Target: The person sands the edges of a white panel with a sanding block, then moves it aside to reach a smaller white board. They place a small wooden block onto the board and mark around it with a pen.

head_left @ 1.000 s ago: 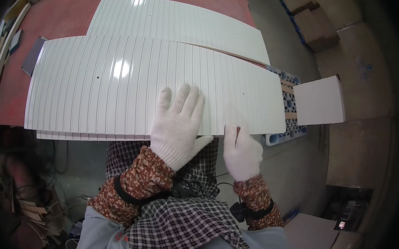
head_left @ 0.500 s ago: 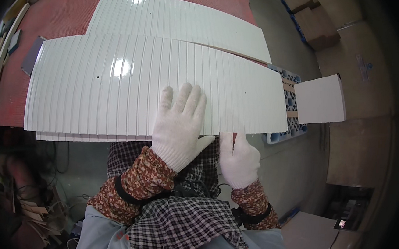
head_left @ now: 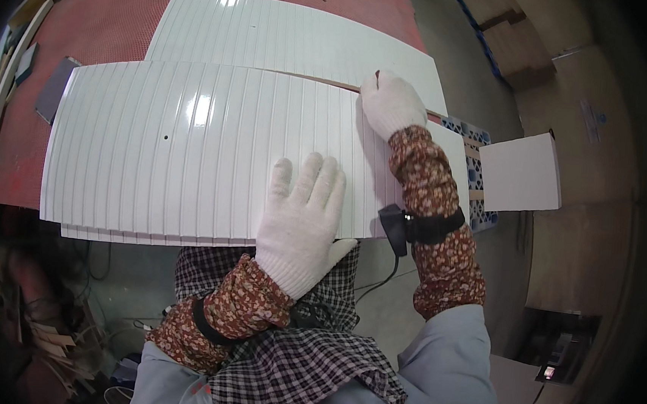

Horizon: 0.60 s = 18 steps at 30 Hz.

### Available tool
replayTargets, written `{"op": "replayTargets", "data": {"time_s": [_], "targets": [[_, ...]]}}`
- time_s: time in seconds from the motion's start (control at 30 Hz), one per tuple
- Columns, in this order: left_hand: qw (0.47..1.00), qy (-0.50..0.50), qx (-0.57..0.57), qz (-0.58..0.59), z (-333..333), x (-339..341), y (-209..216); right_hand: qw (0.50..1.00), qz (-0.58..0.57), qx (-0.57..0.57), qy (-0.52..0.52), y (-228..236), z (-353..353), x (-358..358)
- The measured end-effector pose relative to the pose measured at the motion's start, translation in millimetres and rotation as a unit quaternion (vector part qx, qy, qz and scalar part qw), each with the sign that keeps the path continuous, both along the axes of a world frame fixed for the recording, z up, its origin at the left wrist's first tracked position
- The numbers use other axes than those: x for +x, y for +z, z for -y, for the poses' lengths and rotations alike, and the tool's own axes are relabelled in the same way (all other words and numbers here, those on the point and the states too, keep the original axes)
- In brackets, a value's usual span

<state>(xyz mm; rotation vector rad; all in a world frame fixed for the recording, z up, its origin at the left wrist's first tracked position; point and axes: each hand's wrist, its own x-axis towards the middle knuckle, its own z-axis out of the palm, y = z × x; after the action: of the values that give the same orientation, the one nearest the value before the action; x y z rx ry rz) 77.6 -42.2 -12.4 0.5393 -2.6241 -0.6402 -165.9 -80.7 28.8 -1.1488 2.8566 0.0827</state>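
Observation:
A glossy white grooved panel (head_left: 221, 156) lies in front of me, with a small dark hole toward its left. My left hand (head_left: 303, 219), in a white knitted glove, rests flat on its near part, fingers stretched out. At the panel's far edge is my gloved right hand (head_left: 393, 105), its fingers closed. A sliver of a small reddish-brown piece (head_left: 379, 75) shows at its fingertips; its kind cannot be made out. Behind lies a second white grooved panel (head_left: 291, 36), partly hidden by the front one. Another panel's edge (head_left: 153, 239) shows beneath the front panel.
Red textured matting (head_left: 109, 26) covers the work surface. A grey block (head_left: 57, 90) touches the panel's left end area. To the right are a blue-grey plastic pallet (head_left: 482, 218) and a white box-like piece (head_left: 522, 172). Scrap strips (head_left: 54, 336) lie low at the left.
My right hand has moved from the panel's near edge across to its far edge, the small reddish-brown piece still at its fingers. My left hand stays flat on the panel.

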Motion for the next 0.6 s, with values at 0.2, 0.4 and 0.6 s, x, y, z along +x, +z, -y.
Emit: {"op": "replayTargets", "data": {"time_s": [0.2, 0.4, 0.6], "targets": [[1.000, 0.006, -0.005, -0.009, 0, -1, 3, 1.000, 0.016, 0.001, -0.004, -6, 4, -11], [1.000, 0.001, -0.023, -0.001, -1, -3, -5, 0.999, 0.025, 0.001, -0.044, 6, -63, 61], [0.999, 0.004, -0.051, 0.011, 0, -3, -1, 0.996, 0.048, -0.068, -0.031, 3, -158, 124]]}}
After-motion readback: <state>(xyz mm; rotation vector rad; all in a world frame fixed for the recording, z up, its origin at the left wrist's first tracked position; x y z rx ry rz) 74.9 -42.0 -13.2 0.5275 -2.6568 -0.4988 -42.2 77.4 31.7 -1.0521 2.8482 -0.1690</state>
